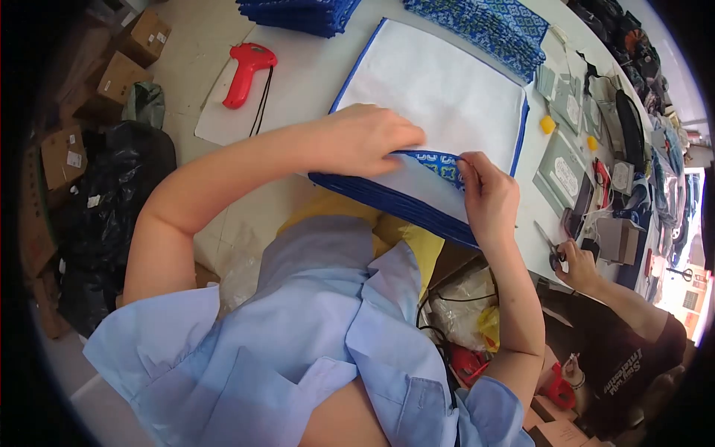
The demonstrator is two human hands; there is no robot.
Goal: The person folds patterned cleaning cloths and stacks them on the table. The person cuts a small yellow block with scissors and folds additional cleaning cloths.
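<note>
A stack of white fabric pieces (439,82) with blue edging lies on the table in front of me. The near edge of the top piece is lifted and folded back, showing a blue-and-green patterned underside (439,167). My right hand (490,195) pinches this edge near its right end between thumb and fingers. My left hand (366,140) is curled over the same edge further left, its fingertips partly hidden. A red tagging gun (249,73) with a black cord lies on the table to the left.
Folded blue cloths (298,15) and patterned cloths (484,33) are stacked at the back. Grey packets (562,173) and yellow pieces (547,124) lie on the right. A co-worker's hand (577,264) holds scissors (553,249). Boxes (123,77) and black bags (112,223) stand left.
</note>
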